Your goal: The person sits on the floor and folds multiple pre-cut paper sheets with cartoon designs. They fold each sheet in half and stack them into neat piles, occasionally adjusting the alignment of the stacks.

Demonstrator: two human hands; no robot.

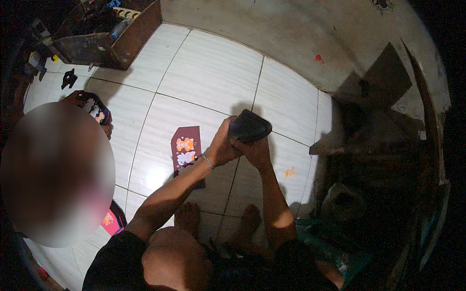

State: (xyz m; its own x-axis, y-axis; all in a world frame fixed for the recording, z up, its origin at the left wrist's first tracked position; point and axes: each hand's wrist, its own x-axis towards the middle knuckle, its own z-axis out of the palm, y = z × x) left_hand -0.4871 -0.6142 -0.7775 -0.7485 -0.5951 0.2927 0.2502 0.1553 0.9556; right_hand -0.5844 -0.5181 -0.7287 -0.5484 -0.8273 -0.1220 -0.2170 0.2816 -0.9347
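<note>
A black, boxy object (251,127) with angled sides is held out over the tiled floor, between both my hands. My left hand (224,147) grips its left side and underside, and a thin bracelet circles that wrist. Around its near right edge my right hand (256,151) is closed. What the object is made of cannot be told in this light. On the floor left of my hands lies a flat maroon panel (188,134) printed with cartoon animals; my left forearm covers part of its lower end.
A person sits close at left, a hand near a dark printed piece (100,115). Beside them is a pink printed piece (112,222). A wooden box (136,42) holds a power strip (126,13). A black scrap (69,79) and an orange shape (290,171) lie on the tiles.
</note>
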